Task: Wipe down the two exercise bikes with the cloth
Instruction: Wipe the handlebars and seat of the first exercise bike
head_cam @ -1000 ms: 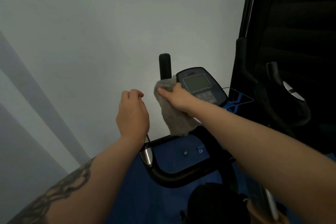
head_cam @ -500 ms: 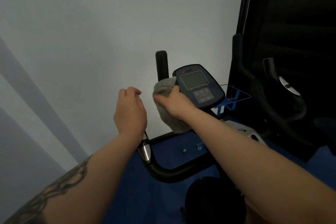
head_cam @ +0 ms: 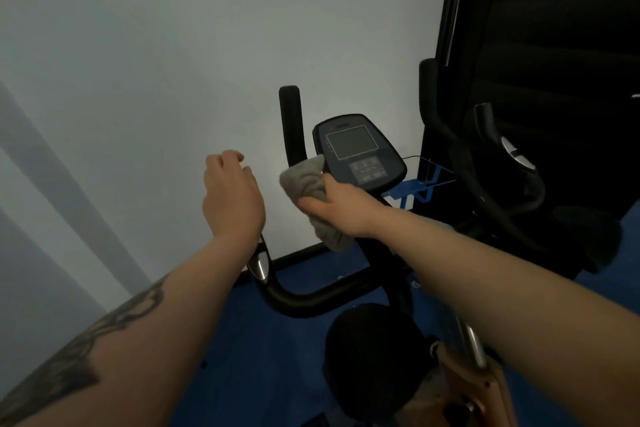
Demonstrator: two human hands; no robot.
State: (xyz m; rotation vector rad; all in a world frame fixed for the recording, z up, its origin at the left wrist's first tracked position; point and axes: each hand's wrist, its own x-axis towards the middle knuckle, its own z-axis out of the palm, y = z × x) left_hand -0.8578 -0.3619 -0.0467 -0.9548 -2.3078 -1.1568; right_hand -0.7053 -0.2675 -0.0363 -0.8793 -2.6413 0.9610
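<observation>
Right hand (head_cam: pixel 341 208) wipes beside the bike's console (head_cam: pixel 358 152) with a grey cloth (head_cam: pixel 306 180).

The cloth is soft, nubbly terry, bunched in the right hand's curled fingers and pressed where the upright black foam grip (head_cam: pixel 290 121) meets the console's left edge; its loose tail hangs down over the stem. The console is a rounded, smooth dark plastic panel with a square screen and a button pad below. The left hand (head_cam: pixel 232 198) hovers with fingers loosely curled, holding nothing, above the chrome-tipped left end of the curved black handlebar (head_cam: pixel 311 298). The pale wall (head_cam: pixel 173 62) stands close behind the bars. A second bike's handlebar (head_cam: pixel 485 163) sits just right, against a dark panel; blue floor (head_cam: pixel 263 350) lies below.
</observation>
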